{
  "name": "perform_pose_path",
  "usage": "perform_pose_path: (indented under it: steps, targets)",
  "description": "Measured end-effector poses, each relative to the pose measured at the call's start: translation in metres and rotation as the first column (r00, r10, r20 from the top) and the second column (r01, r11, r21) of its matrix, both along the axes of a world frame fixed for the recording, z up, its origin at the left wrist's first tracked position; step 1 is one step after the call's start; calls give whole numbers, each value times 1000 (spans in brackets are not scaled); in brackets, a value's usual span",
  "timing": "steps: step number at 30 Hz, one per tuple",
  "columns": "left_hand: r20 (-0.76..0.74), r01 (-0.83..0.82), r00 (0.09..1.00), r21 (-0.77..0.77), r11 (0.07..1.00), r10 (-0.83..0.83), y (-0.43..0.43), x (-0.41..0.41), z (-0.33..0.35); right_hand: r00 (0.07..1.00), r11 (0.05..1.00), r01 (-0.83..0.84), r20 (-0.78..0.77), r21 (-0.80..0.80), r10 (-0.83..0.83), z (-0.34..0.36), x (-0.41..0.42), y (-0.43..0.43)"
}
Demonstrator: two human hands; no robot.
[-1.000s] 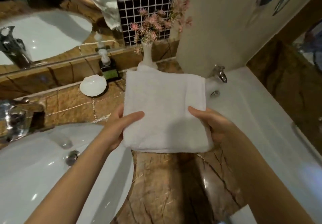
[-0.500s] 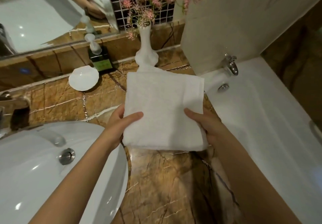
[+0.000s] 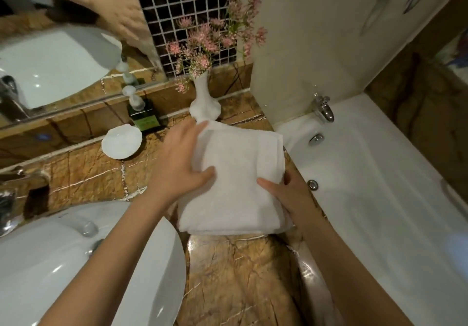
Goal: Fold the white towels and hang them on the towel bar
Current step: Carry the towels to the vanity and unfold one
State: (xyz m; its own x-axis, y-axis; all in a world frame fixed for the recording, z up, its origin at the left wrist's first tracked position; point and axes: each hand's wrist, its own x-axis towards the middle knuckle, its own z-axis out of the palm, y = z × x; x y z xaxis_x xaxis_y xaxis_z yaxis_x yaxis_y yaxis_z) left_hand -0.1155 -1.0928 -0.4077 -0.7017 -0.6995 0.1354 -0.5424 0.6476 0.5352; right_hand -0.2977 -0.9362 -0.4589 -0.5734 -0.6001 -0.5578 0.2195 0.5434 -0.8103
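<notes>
1. Head view is looking down on a brown marble counter (image 3: 240,275), where a folded white towel (image 3: 238,178) is lying between a white sink (image 3: 50,262) on the left and a white bathtub (image 3: 379,173) on the right.
2. The left hand (image 3: 177,163) is resting along the towel's left edge. Its fingers are stretching straight toward the far left corner and its thumb is lying on the top layer, so it is pressing rather than clasping.
3. The right hand (image 3: 286,191) is gripping the towel's near right edge. Its thumb is lying across the top, and the other fingers are curling under the cloth, mostly hidden.
4. The towel's far edge is sitting just in front of a white vase (image 3: 203,102), which is holding pink flowers (image 3: 210,39).
5. Left of the vase, a dark soap dispenser (image 3: 141,113) is standing against the back ledge, and a small white dish (image 3: 121,142) is sitting just in front of it.
6. A mirror (image 3: 63,47) behind the counter is reflecting the sink and a blurred hand.
7. A chrome tap (image 3: 324,109) is projecting over the bathtub's far end.
</notes>
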Motion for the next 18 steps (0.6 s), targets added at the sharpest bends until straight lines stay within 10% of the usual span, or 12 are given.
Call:
perform_pose_path:
  steps: [9, 14, 18]
  targets:
    - [535, 230, 824, -17, 973, -185, -27, -62, 25, 832, 997, -62, -550, 48, 78, 20, 4, -1]
    - [164, 411, 885, 164, 897, -436, -21, -32, 57, 931, 954, -179, -354, -239, 86, 48, -1, -5]
    - [-248, 385, 919, 399, 832, -307, -18, -1, 99, 872, 852, -484, -193, -197, 451, 65, -6, -14]
